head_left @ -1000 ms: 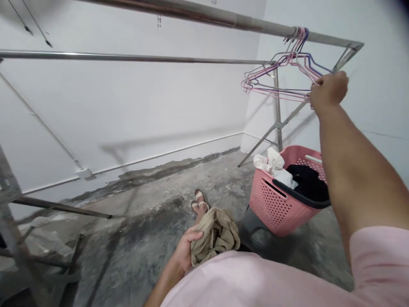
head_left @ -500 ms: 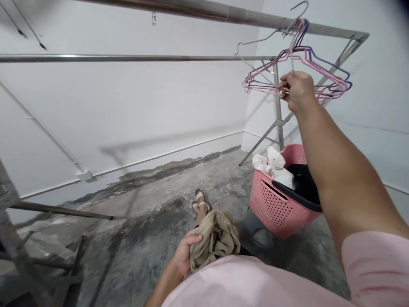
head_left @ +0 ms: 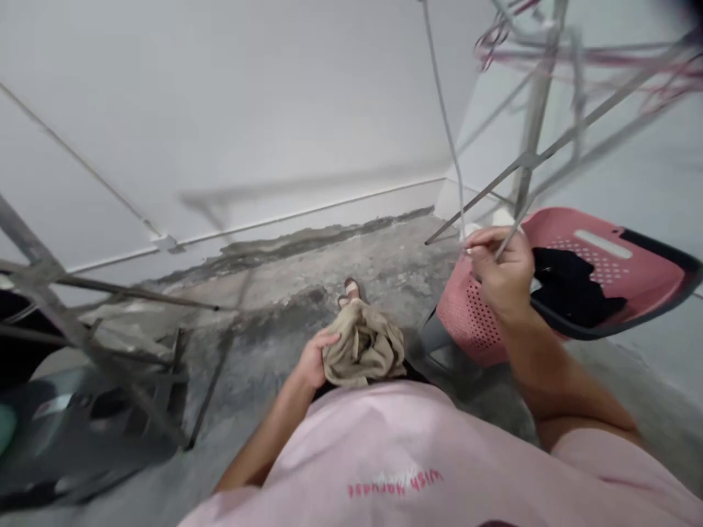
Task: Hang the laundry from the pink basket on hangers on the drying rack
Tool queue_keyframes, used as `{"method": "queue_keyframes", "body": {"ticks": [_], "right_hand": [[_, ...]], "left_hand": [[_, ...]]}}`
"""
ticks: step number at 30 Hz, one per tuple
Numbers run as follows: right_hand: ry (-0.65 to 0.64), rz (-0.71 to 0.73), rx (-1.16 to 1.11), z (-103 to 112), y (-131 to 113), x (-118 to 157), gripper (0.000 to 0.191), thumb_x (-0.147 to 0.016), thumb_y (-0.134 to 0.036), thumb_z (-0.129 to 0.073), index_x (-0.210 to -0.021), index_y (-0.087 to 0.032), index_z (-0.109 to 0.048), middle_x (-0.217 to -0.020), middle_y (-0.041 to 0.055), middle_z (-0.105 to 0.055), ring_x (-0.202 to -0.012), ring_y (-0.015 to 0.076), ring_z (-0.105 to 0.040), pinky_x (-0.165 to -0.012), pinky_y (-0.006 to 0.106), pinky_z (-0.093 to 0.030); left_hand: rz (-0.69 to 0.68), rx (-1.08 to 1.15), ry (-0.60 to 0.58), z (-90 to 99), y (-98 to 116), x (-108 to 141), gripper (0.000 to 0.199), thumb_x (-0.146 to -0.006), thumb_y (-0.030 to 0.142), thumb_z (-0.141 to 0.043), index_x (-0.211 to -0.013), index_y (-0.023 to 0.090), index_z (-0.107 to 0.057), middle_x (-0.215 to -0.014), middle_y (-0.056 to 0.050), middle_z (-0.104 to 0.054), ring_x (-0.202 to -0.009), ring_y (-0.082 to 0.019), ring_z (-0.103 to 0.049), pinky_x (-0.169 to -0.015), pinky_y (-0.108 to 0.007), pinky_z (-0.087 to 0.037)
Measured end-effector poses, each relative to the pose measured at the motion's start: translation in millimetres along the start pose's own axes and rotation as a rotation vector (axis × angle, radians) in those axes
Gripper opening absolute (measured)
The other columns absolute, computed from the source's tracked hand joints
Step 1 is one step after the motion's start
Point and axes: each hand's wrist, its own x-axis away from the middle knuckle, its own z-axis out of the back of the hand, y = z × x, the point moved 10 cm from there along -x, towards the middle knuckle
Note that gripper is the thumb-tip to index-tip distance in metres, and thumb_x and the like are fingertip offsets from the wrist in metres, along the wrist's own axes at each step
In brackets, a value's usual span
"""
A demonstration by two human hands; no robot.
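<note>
The left hand (head_left: 314, 360) has its fingers closed on the bunched tan cloth (head_left: 363, 350) in the near middle, and the right hand (head_left: 502, 272) pinches a thin gray hanger (head_left: 444, 110), its wires pointing up, farther and right of the cloth

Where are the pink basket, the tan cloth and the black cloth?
Tan cloth (head_left: 365, 344): head view, middle of the bundle.
Pink basket (head_left: 466, 316): head view, perforated side wall.
Black cloth (head_left: 571, 289): head view, its visible top.
</note>
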Motion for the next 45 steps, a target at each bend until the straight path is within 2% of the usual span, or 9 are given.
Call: {"method": "queue_keyframes", "body": {"ticks": [5, 9, 12, 16, 22, 26, 32, 37, 45], "right_hand": [[-0.538, -0.535, -0.243, -97, 47, 97, 0.043, -0.074, -0.039, -0.079, -0.107, -0.025, -0.056, -0.067, -0.0032, -0.061, -0.054, 0.0108, -0.051, -0.050, 0.024, -0.038], [-0.609, -0.840, -0.415, -129, 73, 143, 0.043, -0.073, -0.051, -0.077, -0.099, -0.021, -0.060, -0.053, -0.0073, -0.045, -0.045, 0.0073, -0.036, -0.045, 0.021, -0.025], [-0.568, -0.948, -0.460, -121, 88, 157, 0.043, -0.073, -0.053, -0.078, -0.096, -0.020, -0.063, -0.048, -0.0085, -0.037, -0.042, 0.0064, -0.029, -0.045, 0.022, -0.020], [-0.577, -0.987, -0.469, -94, 94, 169, 0.049, -0.072, -0.057, -0.078, -0.102, -0.021, -0.067, -0.045, -0.0092, -0.031, -0.042, 0.0067, -0.021, -0.046, 0.024, -0.016], [-0.681, -0.980, -0.341, -65, 101, 191, 0.046, -0.083, -0.055, -0.069, -0.114, -0.022, -0.070, -0.051, -0.0055, -0.034, -0.047, 0.0086, -0.026, -0.047, 0.025, -0.016], [-0.660, -0.951, -0.316, -61, 103, 190, 0.044, -0.085, -0.055, -0.066, -0.113, -0.021, -0.072, -0.051, -0.0057, -0.031, -0.047, 0.0082, -0.026, -0.048, 0.025, -0.016], [-0.551, -0.885, -0.286, -47, 94, 174, 0.036, -0.089, -0.050, -0.064, -0.114, -0.024, -0.071, -0.052, -0.0058, -0.030, -0.048, 0.0080, -0.027, -0.050, 0.026, -0.016], [-0.563, -0.904, -0.197, -42, 95, 178, 0.036, -0.088, -0.049, -0.065, -0.113, -0.024, -0.071, -0.054, -0.0051, -0.031, -0.049, 0.0081, -0.028, -0.049, 0.025, -0.017], [-0.667, -1.048, -0.182, -58, 92, 195, 0.049, -0.082, -0.055, -0.066, -0.115, -0.019, -0.067, -0.056, -0.0057, -0.032, -0.050, 0.0073, -0.023, -0.049, 0.023, -0.014]], "left_hand": [[-0.099, -0.019, 0.068, 16.3, 31, -8, 0.046, -0.059, 0.014, -0.073, -0.105, 0.011, -0.072, -0.098, -0.011, -0.077, -0.093, -0.029, -0.073, -0.096, -0.043, -0.053], [-0.167, -0.050, 0.152, 35.8, 47, -11, 0.039, -0.058, 0.013, -0.073, -0.097, 0.010, -0.072, -0.090, -0.011, -0.077, -0.097, -0.030, -0.072, -0.098, -0.043, -0.052], [-0.210, -0.058, 0.196, 49.6, 56, -11, 0.038, -0.057, 0.014, -0.074, -0.095, 0.011, -0.071, -0.086, -0.009, -0.076, -0.099, -0.031, -0.071, -0.099, -0.044, -0.052], [-0.266, -0.057, 0.231, 61.8, 70, -14, 0.042, -0.057, 0.016, -0.075, -0.099, 0.012, -0.071, -0.088, -0.008, -0.076, -0.097, -0.030, -0.071, -0.097, -0.042, -0.051], [-0.369, -0.152, 0.220, 50.3, 85, -18, 0.037, -0.057, 0.019, -0.078, -0.092, 0.013, -0.072, -0.083, -0.005, -0.075, -0.074, -0.021, -0.069, -0.077, -0.032, -0.052], [-0.404, -0.243, 0.211, 38.0, 87, -16, 0.035, -0.055, 0.022, -0.080, -0.088, 0.013, -0.072, -0.080, -0.003, -0.074, -0.070, -0.017, -0.066, -0.072, -0.028, -0.051], [-0.411, -0.310, 0.251, 37.5, 90, -8, 0.035, -0.054, 0.026, -0.080, -0.086, 0.015, -0.072, -0.079, -0.002, -0.074, -0.070, -0.018, -0.067, -0.068, -0.028, -0.052], [-0.420, -0.316, 0.237, 35.2, 89, -8, 0.036, -0.054, 0.025, -0.080, -0.088, 0.015, -0.072, -0.080, -0.002, -0.074, -0.072, -0.019, -0.068, -0.069, -0.028, -0.052], [-0.459, -0.411, 0.211, 25.0, 89, -7, 0.035, -0.059, 0.028, -0.079, -0.089, 0.014, -0.070, -0.081, -0.003, -0.072, -0.073, -0.019, -0.065, -0.073, -0.029, -0.049]]}}
